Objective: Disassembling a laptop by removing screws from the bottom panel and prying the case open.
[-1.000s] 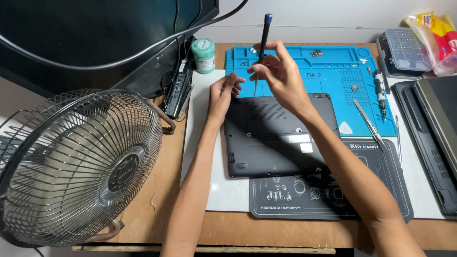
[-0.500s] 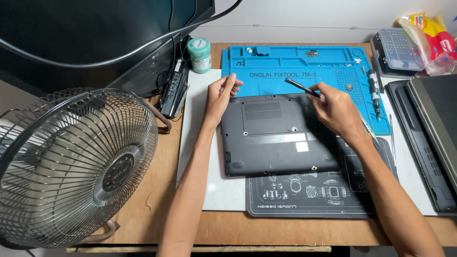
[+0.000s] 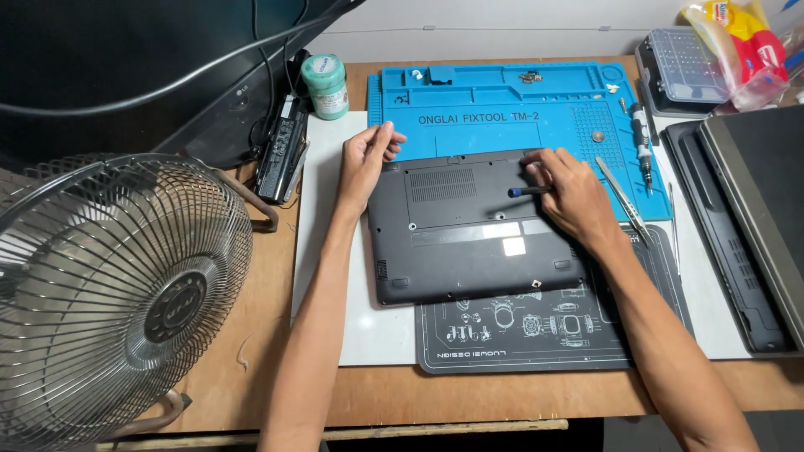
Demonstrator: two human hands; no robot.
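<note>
A black laptop (image 3: 469, 234) lies bottom-up across a blue work mat (image 3: 502, 109) and a dark grey mat (image 3: 536, 335). My left hand (image 3: 366, 159) rests on the laptop's far left corner, fingers loosely curled, holding nothing. My right hand (image 3: 565, 188) lies on the far right part of the laptop's bottom cover and grips a slim dark screwdriver (image 3: 523, 192) that lies nearly flat, its tip pointing left over the cover.
A metal cage fan (image 3: 109, 293) fills the left. A green-lidded jar (image 3: 325, 84) and a black battery pack (image 3: 280, 159) sit behind. Tweezers (image 3: 624, 201), another screwdriver (image 3: 641, 138), a clear parts box (image 3: 678, 67) and a second laptop (image 3: 745, 218) lie right.
My right hand came down from holding the screwdriver upright over the blue mat and now rests on the laptop's far right edge. The left hand stayed at the far left corner.
</note>
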